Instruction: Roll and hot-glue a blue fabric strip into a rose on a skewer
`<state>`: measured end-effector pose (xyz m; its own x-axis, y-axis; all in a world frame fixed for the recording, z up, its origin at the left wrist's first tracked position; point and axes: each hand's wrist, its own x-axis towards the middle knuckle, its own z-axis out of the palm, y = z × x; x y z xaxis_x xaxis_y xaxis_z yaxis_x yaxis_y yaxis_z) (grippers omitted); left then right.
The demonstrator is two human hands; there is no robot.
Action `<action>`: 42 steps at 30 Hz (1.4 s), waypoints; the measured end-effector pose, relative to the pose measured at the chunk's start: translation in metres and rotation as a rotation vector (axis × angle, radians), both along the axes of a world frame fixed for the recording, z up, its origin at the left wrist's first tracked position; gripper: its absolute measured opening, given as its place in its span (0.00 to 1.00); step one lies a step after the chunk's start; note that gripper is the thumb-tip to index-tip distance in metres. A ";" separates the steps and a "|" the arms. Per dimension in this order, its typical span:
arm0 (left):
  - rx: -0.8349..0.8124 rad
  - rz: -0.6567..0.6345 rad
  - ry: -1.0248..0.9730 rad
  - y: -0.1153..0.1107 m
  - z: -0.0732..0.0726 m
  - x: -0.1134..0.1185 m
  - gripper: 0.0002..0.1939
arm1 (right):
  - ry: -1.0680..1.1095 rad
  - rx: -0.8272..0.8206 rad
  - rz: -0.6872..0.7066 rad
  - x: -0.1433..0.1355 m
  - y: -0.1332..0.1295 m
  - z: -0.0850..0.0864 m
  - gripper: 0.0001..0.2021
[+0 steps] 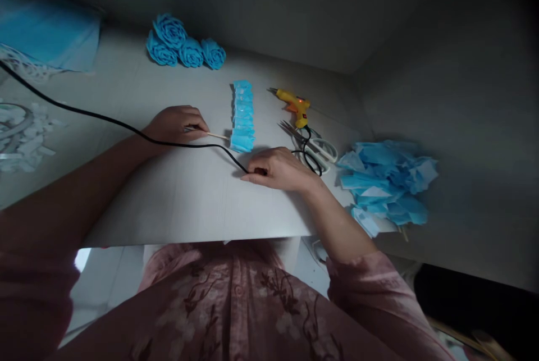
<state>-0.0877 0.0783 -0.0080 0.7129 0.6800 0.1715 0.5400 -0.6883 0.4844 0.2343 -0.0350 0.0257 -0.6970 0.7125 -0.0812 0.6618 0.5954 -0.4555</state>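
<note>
My left hand (181,124) pinches a thin wooden stick (218,135) whose tip reaches the lower end of a pleated light-blue strip (243,114). That strip lies lengthwise away from me on the table. Just below it, my right hand (275,169) has its fingers closed on a black cord (185,144), which runs from the upper left across my left wrist. Beyond the right hand lies a yellow glue gun (295,104) with a small orange light lit. White-handled scissors (322,150) rest beside the gun, partly under its cord.
Several rolled blue fabric roses (191,53) sit at the back. A stack of blue sheets (50,35) lies far left, above a heap of white scraps (27,136). Crumpled blue pieces (387,178) pile up at the right, near the wall (446,97).
</note>
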 end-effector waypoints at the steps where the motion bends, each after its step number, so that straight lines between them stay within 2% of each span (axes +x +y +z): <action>1: 0.001 0.000 -0.004 0.000 0.000 0.000 0.20 | 0.006 0.000 0.002 0.000 0.000 0.000 0.28; 9: 0.019 0.027 0.016 0.003 -0.006 -0.002 0.19 | 0.029 0.002 -0.001 0.001 0.000 0.001 0.27; 24: 0.053 0.084 0.140 0.003 -0.005 -0.001 0.29 | 0.040 -0.006 0.000 0.000 0.000 0.001 0.28; 32: 0.025 0.126 0.132 0.003 -0.006 0.000 0.32 | 0.025 -0.017 -0.003 -0.001 0.000 0.002 0.28; 42: 0.068 0.128 0.151 0.003 -0.008 0.000 0.36 | 0.014 -0.017 -0.003 -0.002 0.000 0.004 0.30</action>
